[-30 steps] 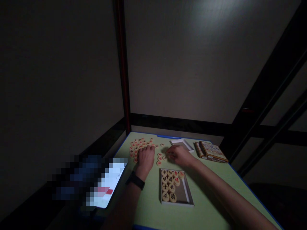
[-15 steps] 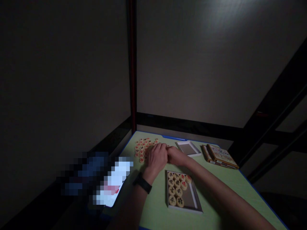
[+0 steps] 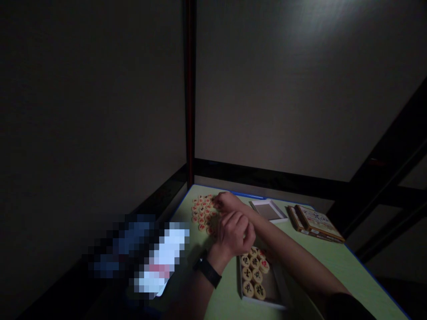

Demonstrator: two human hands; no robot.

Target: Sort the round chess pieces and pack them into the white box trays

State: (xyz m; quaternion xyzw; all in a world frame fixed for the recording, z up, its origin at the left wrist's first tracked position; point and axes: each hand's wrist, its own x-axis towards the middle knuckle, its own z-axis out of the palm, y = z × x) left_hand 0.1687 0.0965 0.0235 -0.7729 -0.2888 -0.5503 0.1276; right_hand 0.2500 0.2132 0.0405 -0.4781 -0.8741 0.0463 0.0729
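My left hand (image 3: 235, 233), with a dark watch on its wrist, is curled closed just above the far end of an open box tray (image 3: 278, 284). What it holds, if anything, is hidden. In the tray lie several round Chinese chess pieces (image 3: 255, 262) with black or red characters. My right hand (image 3: 229, 202) reaches past the left one, its arm crossing over the tray's right side. Its bent fingers are down at the edge of a spread of loose Chinese chess pieces (image 3: 201, 214); the fingertips and anything in them are hidden.
A second shallow tray or lid (image 3: 269, 210) lies at the back of the green table (image 3: 353, 271). Two printed boxes (image 3: 315, 221) are stacked at the right edge. A lit, blurred screen (image 3: 163, 258) is at the left. Walls stand behind and to the left.
My hands were together beside the loose pieces. The left has come back toward me over the tray's far end, and the right has moved away to the loose pieces. The view has shifted slightly.
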